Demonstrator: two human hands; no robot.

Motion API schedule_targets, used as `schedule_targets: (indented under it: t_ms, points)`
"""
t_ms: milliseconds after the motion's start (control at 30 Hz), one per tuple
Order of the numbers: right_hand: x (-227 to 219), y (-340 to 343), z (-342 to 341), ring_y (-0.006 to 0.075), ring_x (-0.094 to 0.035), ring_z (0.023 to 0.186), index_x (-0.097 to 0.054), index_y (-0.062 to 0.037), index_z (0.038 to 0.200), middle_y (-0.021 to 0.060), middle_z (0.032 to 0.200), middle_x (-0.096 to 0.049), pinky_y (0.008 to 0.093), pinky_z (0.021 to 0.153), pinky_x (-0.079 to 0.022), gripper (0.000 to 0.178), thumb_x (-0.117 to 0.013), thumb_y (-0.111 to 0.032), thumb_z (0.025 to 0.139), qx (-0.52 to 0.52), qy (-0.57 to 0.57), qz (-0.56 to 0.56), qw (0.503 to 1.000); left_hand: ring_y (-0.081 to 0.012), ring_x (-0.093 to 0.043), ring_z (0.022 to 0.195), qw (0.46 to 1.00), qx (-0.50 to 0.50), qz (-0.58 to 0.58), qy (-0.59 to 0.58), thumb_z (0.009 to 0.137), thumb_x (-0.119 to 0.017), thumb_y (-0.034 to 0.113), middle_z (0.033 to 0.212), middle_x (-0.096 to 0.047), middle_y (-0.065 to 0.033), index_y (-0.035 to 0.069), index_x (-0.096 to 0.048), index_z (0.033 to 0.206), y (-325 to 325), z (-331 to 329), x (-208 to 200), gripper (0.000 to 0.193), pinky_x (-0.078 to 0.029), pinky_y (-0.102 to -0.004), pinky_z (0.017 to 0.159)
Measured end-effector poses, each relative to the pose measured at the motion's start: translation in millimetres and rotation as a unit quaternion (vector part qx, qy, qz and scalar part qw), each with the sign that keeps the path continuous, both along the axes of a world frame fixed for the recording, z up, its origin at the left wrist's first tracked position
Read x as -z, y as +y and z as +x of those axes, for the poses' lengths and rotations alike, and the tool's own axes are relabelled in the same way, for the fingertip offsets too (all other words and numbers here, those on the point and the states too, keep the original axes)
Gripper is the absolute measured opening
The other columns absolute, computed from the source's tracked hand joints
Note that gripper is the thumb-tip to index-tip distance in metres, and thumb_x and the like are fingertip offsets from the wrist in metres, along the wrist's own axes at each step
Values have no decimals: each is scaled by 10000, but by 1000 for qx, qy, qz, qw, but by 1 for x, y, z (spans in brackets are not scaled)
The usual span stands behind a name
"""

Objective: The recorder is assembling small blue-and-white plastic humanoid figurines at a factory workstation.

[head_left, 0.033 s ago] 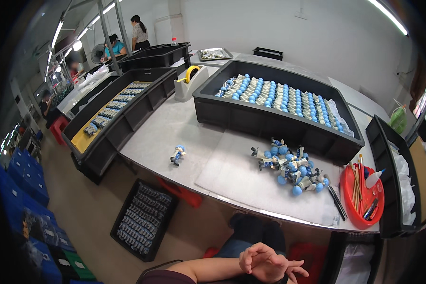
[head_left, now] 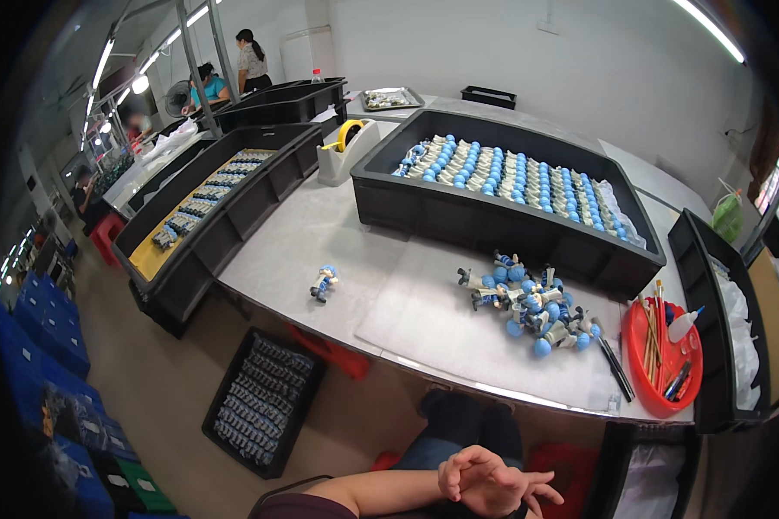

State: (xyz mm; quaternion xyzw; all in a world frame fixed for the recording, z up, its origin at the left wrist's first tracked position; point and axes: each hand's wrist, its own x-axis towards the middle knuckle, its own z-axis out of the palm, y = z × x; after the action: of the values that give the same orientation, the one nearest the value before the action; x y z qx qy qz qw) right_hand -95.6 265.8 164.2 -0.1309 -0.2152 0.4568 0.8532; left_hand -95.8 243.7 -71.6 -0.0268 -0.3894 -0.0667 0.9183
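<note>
Seems to be a pause in handling small blue-capped figures, with neither hand at work. To take one up, would probably call for uncrossing the hands, reaching forward over the table edge and closing the fingers on a single body without dragging its neighbours.

Shows two bare hands at the bottom edge, over the lap (head_left: 463, 422), well below and apart from every figure. Shows the right hand (head_left: 486, 484) apparently crossed in front of the left wrist, fingers loosely curled, pinching nothing visible; impossible to tell about contact with the wrist behind. Shows the left hand (head_left: 542, 490) only by its fingers, spread and pointing right, nothing visible between them.

Places the nearest figures up on the grey table (head_left: 389, 298): a jumbled pile (head_left: 541, 307) ahead and slightly right of the hands, and a lone figure (head_left: 324, 284) off to the left, lying by itself.

Has a big black tray (head_left: 493, 227) just behind the pile, holding rows (head_left: 511, 177) of similar figures. Has black pens (head_left: 614, 370) beside the pile, then a red dish (head_left: 634, 362) of brushes. Has a tape dispenser (head_left: 350, 160) left of the big tray, near its corner
</note>
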Motion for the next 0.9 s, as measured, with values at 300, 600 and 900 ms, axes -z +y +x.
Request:
schedule_targets:
  t_ms: [300, 600, 900]
  points:
    - [-1, 9, -4, 243, -472, 765, -454, 56, 1184, 200, 946, -549, 295, 656, -384, 593, -466, -365, 765, -51, 28, 18, 998, -281, -445, 1136, 918, 292, 267, 17, 849, -420, 466, 1343, -361, -190, 24, -260, 1375, 47, 4, -134, 705, -352, -404, 929]
    - [1, 2, -6, 235, -470, 756, -459, 43, 1186, 189, 921, -545, 290, 666, -379, 594, -468, -371, 760, -36, 41, -17, 998, -114, -514, 885, 792, 462, 379, 126, 853, -378, 599, 889, -554, -32, 151, -437, 1234, 54, 22, -187, 591, -388, -283, 790]
    - [10, 9, -6, 209, -495, 827, -431, 41, 1215, 178, 974, -530, 276, 707, -391, 587, -492, -361, 792, -102, 59, 12, 993, -88, -469, 796, 814, 372, 438, 86, 792, -263, 739, 1061, -412, 27, 154, -283, 1344, 8, 23, -155, 805, -423, -262, 663]
